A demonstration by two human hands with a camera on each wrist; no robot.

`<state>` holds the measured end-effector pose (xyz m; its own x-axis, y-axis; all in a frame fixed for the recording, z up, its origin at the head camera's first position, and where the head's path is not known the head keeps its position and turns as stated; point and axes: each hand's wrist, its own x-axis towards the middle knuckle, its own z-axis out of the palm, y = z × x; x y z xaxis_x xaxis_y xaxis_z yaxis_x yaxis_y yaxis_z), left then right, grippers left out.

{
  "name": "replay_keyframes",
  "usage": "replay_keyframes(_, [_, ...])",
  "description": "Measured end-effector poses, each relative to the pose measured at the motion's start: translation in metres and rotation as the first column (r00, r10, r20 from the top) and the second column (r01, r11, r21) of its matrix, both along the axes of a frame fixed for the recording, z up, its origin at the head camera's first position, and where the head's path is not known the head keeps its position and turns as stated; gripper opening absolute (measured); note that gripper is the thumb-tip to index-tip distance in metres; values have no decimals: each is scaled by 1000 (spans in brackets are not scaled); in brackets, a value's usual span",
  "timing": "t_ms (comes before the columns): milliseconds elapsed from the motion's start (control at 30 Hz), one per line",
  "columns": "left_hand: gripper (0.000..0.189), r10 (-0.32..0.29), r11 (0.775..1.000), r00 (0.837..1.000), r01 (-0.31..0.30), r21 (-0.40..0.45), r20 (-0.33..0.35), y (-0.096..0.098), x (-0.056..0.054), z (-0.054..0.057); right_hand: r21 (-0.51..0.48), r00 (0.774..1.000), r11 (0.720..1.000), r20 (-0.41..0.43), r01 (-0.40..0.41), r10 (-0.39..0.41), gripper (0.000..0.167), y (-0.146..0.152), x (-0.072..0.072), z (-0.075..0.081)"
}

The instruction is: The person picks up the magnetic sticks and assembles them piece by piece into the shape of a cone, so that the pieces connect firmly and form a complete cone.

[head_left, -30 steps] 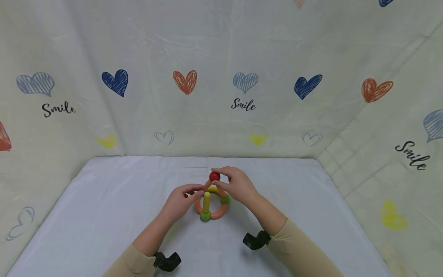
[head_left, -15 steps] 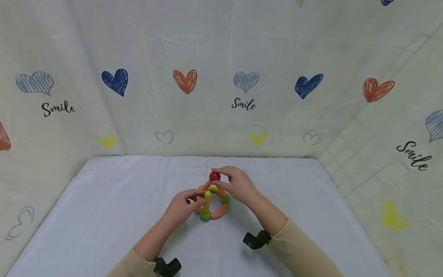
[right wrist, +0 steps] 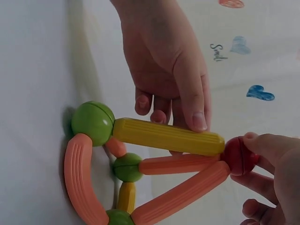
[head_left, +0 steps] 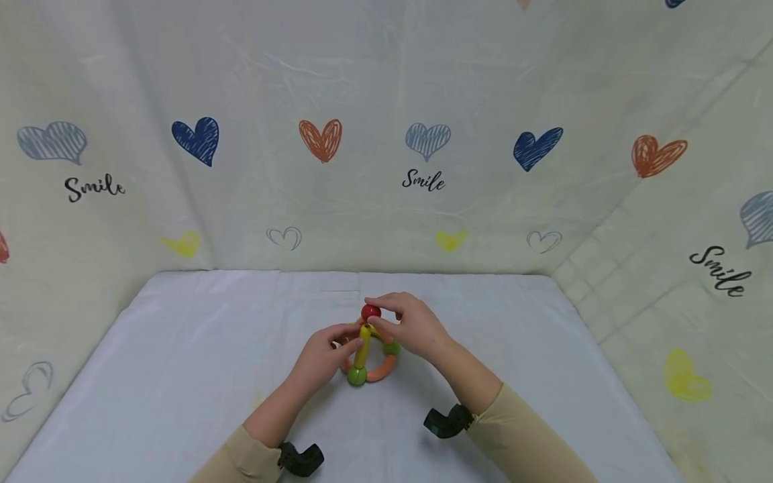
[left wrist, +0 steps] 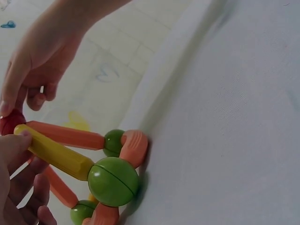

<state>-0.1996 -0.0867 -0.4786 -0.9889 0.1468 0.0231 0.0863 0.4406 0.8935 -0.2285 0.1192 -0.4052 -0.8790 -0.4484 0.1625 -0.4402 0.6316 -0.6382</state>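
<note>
A small frame of ridged rods and balls stands on the table. My right hand [head_left: 417, 327] pinches the red ball [right wrist: 240, 156] at its top between thumb and fingers. My left hand [head_left: 320, 354] pinches the straight yellow rod [right wrist: 168, 136] near its upper end. That rod leans from the front green ball [left wrist: 113, 182] up to the red ball, its tip against or very near it. Two straight orange rods, one being the orange rod [right wrist: 183, 192], slope from the red ball to other green balls. Curved orange pieces [right wrist: 80, 176] and a yellow piece [right wrist: 126, 198] form the base ring.
A white cloth covers the table [head_left: 199, 376]. Behind it hangs a pale curtain [head_left: 362, 208] printed with hearts and "Smile". Each wrist wears a black camera, such as the right wrist camera [head_left: 448, 420].
The yellow rod, nearly upright before, has tilted inward so its top meets or nears the red ball. My left hand has shifted slightly right and now pinches the rod. The red ball dipped slightly.
</note>
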Motion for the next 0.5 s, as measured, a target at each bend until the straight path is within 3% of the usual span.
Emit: replay_keyframes(500, [31, 47, 999, 998, -47, 7, 29, 2, 3, 3, 19, 999, 1000, -46, -24, 25, 40, -1, 9, -6])
